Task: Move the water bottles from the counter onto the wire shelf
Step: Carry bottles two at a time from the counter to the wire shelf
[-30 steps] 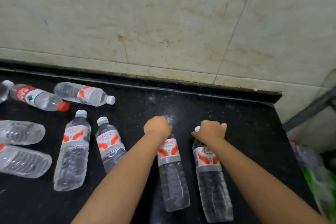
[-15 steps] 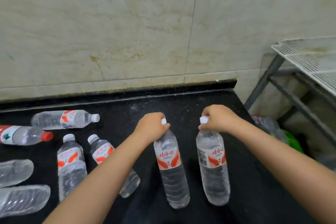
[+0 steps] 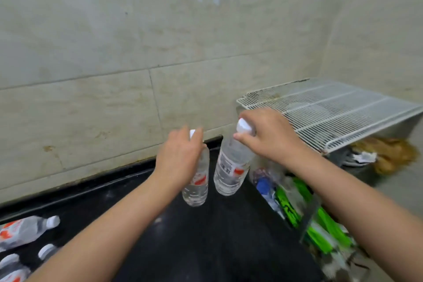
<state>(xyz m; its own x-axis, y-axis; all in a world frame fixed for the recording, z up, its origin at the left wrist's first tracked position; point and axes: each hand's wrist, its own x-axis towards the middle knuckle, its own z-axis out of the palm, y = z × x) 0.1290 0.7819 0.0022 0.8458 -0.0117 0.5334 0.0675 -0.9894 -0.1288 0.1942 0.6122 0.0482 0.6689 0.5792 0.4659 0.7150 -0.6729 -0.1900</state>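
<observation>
Carrying two bottles by necks: left hand (image 3: 180, 158) grips left bottle (image 3: 196, 186), right hand (image 3: 270, 135) grips right bottle (image 3: 231, 167). Next: swing toward wire shelf (image 3: 332, 110), two o'clock, set upright.

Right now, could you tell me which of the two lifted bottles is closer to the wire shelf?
The bottle in the right hand: it hangs by its neck beside the shelf corner, while the left hand holds the other bottle farther left, over the counter.
</observation>
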